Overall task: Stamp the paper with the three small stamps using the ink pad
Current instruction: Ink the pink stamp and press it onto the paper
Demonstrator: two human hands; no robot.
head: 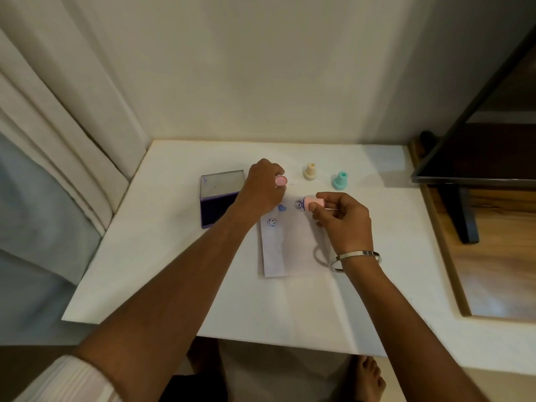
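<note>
Nearest the camera were the two bare forearms reaching out over the white table (174, 271), a pale sleeve bunched at the left elbow and a metal bangle (358, 256) on the right wrist; beyond them lay the paper (290, 250), its long axis running away from the person, with three blue prints near its far end: a smiley (271, 222), a heart (282, 208) and a round mark (298, 204).

The right hand (342, 221) was closed around the pink stamp (314, 203), which lay on its side, its long axis pointing left and its inked face just beside the round mark; whether the face touched the paper could not be told. The left hand (265, 190) was closed on a small pink round piece (280, 180), probably the stamp's cap, held just beyond the paper's far edge; the cap lay up and to the left of the stamp's face, so capping would seem to mean bringing the two hands together across a short gap.

The ink pad (222, 198) stood open to the left of the left hand, its lid raised; the cream stamp (310, 172) and the teal stamp (340, 180) stood upright well beyond the right hand.

The left fingers hid most of the pink piece; the left wrist covered the paper's far left corner, and any print beneath was hidden; the prints' details were too small to read.
</note>
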